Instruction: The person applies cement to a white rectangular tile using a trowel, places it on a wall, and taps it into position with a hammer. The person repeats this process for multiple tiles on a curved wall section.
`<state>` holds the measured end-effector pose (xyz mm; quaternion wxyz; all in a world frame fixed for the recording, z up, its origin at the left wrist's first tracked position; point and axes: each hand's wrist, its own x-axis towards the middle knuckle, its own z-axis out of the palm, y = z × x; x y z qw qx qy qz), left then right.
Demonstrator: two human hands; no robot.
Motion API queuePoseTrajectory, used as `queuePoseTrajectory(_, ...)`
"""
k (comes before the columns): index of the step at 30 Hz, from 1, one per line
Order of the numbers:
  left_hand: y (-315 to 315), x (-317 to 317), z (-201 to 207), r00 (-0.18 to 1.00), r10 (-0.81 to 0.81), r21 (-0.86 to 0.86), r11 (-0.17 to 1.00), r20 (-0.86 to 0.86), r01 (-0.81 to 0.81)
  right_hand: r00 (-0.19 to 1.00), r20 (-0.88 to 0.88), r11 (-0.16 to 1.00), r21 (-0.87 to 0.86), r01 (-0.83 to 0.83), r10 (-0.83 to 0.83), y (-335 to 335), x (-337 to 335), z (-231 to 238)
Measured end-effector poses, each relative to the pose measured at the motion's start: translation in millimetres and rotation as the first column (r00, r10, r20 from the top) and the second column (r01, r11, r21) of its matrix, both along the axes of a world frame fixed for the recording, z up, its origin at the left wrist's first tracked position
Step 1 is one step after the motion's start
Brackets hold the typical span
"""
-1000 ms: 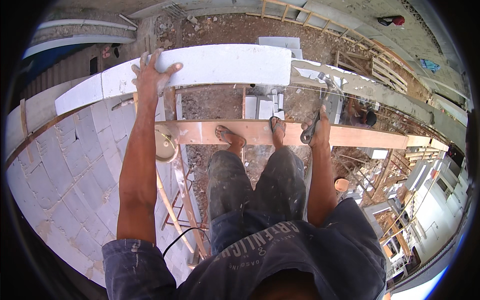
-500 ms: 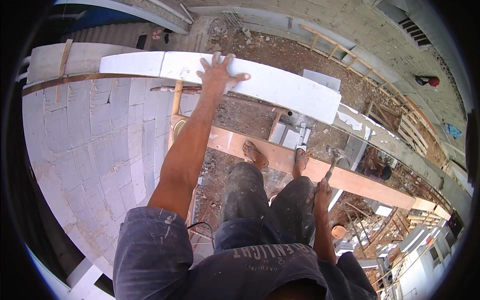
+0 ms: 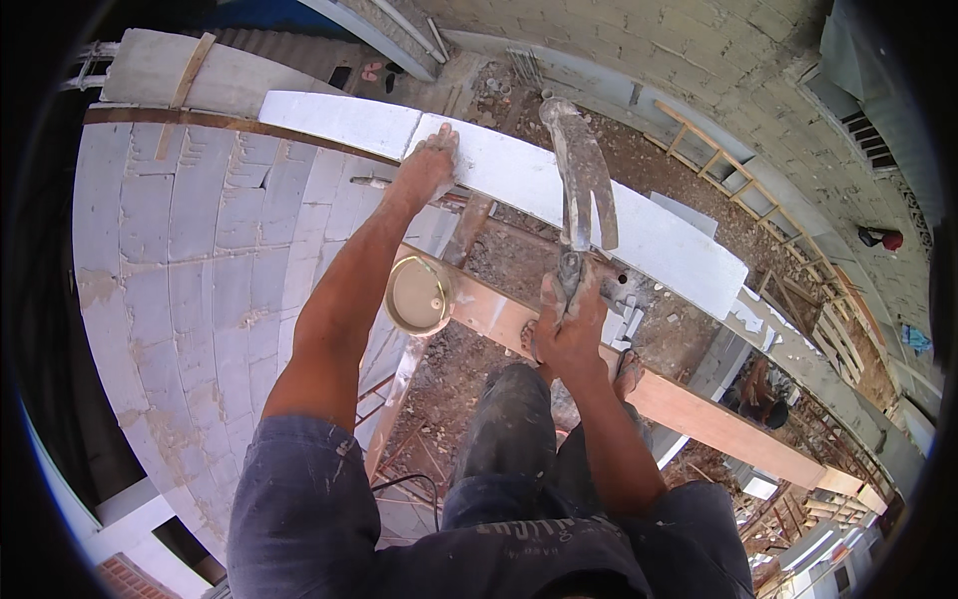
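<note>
My left hand (image 3: 428,170) lies on a long white lightweight block (image 3: 504,165), near its seam with another white block (image 3: 334,115) on its left. Its fingers are stretched out and grip nothing. In my right hand (image 3: 574,324) is a claw hammer (image 3: 583,185), held by the handle, closed fingers wrapped around it. The hammer's head is raised in front of the block and covers part of it. Both blocks sit along the top of a wall.
My feet stand on a wooden plank (image 3: 699,401) high above rubble-strewn ground. A round bucket (image 3: 419,295) is beside my left arm. A block wall (image 3: 190,280) rises at left. Beyond lies a wooden ladder (image 3: 738,185). Another person (image 3: 760,394) is below at right.
My right hand has lifted the hammer from low at right up to the block. My left hand's spread fingers have drawn together, and it now lies nearer the seam.
</note>
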<state>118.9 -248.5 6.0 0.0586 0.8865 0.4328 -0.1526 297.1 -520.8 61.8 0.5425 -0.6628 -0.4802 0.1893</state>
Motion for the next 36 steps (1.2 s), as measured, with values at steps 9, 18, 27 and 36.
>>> queuePoseTrajectory(9,-1.3,17.0,24.5,0.985,0.107,-0.146,0.981,-0.136,-0.127,0.978,-0.178,0.855,-0.486,-0.18,0.104,45.2,-22.7,-6.9)
queuePoseTrajectory(18,11.7,-8.0,-12.6,0.996,0.013,-0.024,1.0,-0.092,-0.015,0.956,-0.267,0.679,-0.68,-0.277,0.122,34.1,-11.6,-7.0)
queuePoseTrajectory(27,25.1,5.4,-11.2,0.991,0.02,-0.071,0.997,-0.132,-0.03,0.992,-0.09,0.726,-0.676,-0.124,0.085,-1.9,20.5,-36.4)
queuePoseTrajectory(36,31.7,6.1,5.5,0.994,-0.025,-0.018,1.0,-0.109,0.023,0.996,-0.073,0.652,-0.758,-0.022,-0.052,-66.1,57.8,-21.3)
